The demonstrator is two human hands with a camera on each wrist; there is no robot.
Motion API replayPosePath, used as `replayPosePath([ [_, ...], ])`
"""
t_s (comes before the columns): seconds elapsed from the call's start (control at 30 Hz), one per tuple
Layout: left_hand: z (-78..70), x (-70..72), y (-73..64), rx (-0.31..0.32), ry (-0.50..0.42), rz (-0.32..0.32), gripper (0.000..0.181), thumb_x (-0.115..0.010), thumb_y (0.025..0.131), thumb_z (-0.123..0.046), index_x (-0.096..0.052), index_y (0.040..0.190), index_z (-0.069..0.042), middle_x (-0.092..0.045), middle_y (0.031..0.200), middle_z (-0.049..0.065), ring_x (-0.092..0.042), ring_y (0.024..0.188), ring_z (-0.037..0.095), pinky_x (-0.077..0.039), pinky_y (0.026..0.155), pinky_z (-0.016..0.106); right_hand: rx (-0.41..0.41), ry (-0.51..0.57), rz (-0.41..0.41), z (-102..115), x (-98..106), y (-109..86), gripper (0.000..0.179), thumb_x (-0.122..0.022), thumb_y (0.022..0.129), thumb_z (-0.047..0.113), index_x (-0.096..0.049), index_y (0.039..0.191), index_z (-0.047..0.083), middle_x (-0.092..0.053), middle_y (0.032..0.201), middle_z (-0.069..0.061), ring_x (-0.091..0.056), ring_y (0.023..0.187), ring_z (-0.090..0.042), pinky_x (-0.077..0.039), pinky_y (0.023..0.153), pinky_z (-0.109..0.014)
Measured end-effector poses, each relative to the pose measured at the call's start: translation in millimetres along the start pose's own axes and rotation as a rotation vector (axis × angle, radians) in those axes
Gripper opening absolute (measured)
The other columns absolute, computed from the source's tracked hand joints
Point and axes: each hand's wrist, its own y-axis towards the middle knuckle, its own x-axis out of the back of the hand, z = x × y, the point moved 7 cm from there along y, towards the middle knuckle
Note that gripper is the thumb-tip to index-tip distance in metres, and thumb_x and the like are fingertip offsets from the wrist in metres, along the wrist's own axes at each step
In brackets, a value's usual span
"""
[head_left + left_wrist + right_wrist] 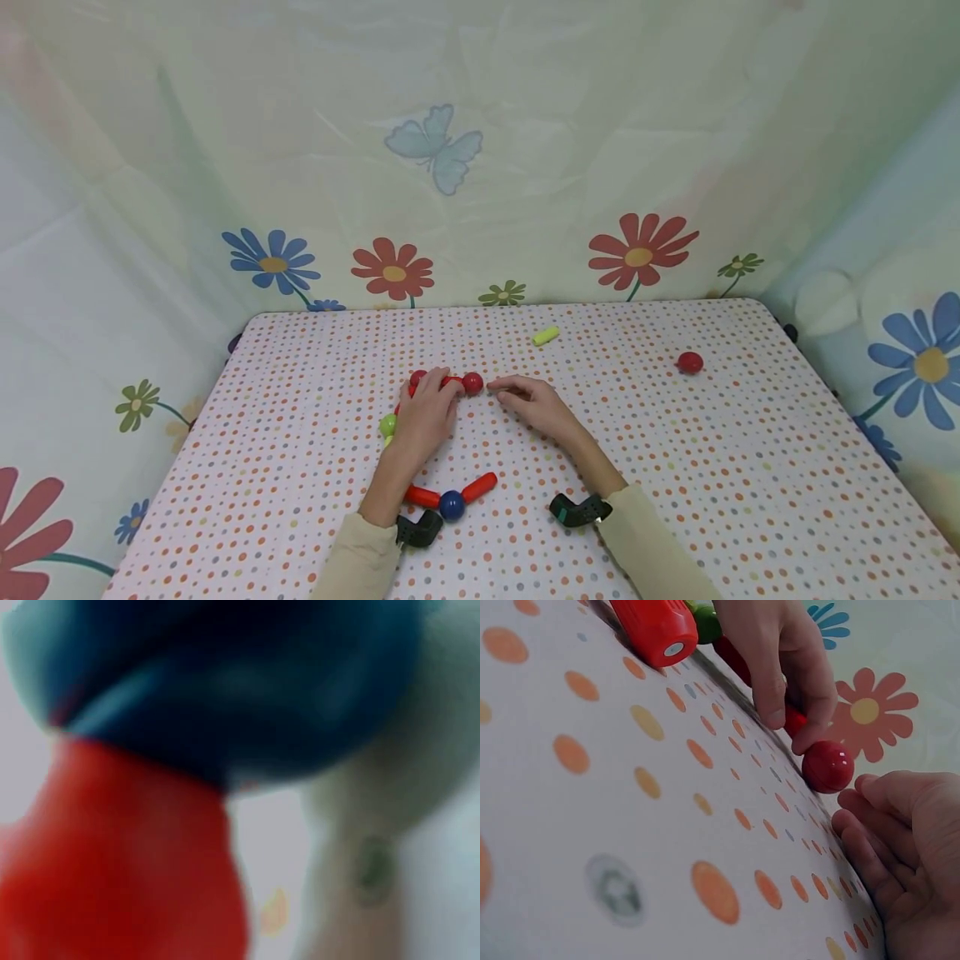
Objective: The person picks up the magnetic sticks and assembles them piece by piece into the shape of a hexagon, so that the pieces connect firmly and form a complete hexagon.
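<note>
My left hand (427, 417) pinches a short red rod (452, 380) between thumb and fingers. At the rod's right end sits a glossy red ball (472, 382); another red ball (418, 377) shows beyond the left fingers. From there a chain of rods runs toward me through a lime green ball (387, 425), partly covered by the left hand and forearm. Its near end has a dark blue ball (452, 505) between two red rods. Just right of the red ball, my right hand (542, 406) holds nothing, fingers loosely bent and fingertips close to the ball (828, 766).
A lime rod (546, 336) lies toward the table's back edge. Farther right is a loose red ball (690, 362). The dotted table (750, 467) meets flower-printed curtains at the back and sides. Close up in the left wrist view, the blue ball (247, 697) looks blurred.
</note>
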Motion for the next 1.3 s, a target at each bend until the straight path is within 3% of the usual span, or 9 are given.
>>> replayPosePath([
  [0.2,-1.6,4.1,-2.6,0.003,0.0,0.019,0.025,-0.062,0.094,-0.018,-0.069,0.118,-0.021,-0.051,0.142,0.007,-0.04,0.137,0.026,-0.031,0.109,0.063,0.004,0.005,0.003,1.2,1.1,-0.5,0.025,-0.058,0.097,0.021,-0.068,0.119,0.017,-0.067,0.12,-0.005,-0.058,0.091,-0.013,-0.047,0.076,-0.025],
  [0.53,0.6,10.4,-3.8,0.078,-0.027,0.027,0.022,-0.064,0.093,-0.017,-0.073,0.113,-0.02,-0.055,0.134,0.009,-0.045,0.129,0.029,-0.036,0.103,0.061,0.03,-0.004,0.008,1.6,1.3,-0.4,0.024,-0.057,0.097,0.02,-0.068,0.119,0.017,-0.067,0.119,-0.007,-0.055,0.081,-0.015,-0.045,0.066,-0.023],
  [0.83,3.8,10.4,-4.5,0.062,-0.031,0.064,0.024,-0.064,0.093,-0.016,-0.071,0.115,-0.022,-0.053,0.137,0.009,-0.043,0.13,0.029,-0.04,0.099,0.06,0.021,-0.028,-0.019,2.1,1.1,1.3,0.023,-0.058,0.097,0.02,-0.069,0.117,0.017,-0.067,0.121,-0.003,-0.059,0.095,-0.013,-0.047,0.081,-0.025],
  [1.07,7.6,10.3,-5.5,0.069,-0.049,0.09,0.026,-0.065,0.092,-0.014,-0.07,0.116,-0.021,-0.051,0.14,0.009,-0.041,0.132,0.03,-0.037,0.102,0.062,0.13,-0.169,-0.118,12.2,5.9,5.7,0.021,-0.059,0.096,0.014,-0.069,0.113,0.007,-0.068,0.115,-0.01,-0.066,0.096,-0.018,-0.053,0.08,-0.026],
  [1.2,7.6,7.7,-4.3,0.066,-0.035,0.105,0.028,-0.066,0.091,-0.014,-0.07,0.118,-0.022,-0.051,0.14,0.009,-0.041,0.132,0.03,-0.038,0.102,0.062,0.172,-0.252,-0.245,14.0,23.5,12.6,0.022,-0.059,0.095,0.011,-0.067,0.113,0.002,-0.057,0.13,-0.016,-0.06,0.112,-0.03,-0.053,0.089,-0.039],
  [1.3,6.0,5.7,-3.1,0.057,-0.025,0.118,0.029,-0.064,0.092,-0.015,-0.069,0.12,-0.022,-0.05,0.142,0.009,-0.041,0.133,0.03,-0.037,0.102,0.063,0.161,-0.286,-0.362,8.3,44.0,20.5,0.029,-0.056,0.094,0.008,-0.063,0.121,-0.001,-0.044,0.144,-0.021,-0.045,0.13,-0.038,-0.045,0.102,-0.051],
])
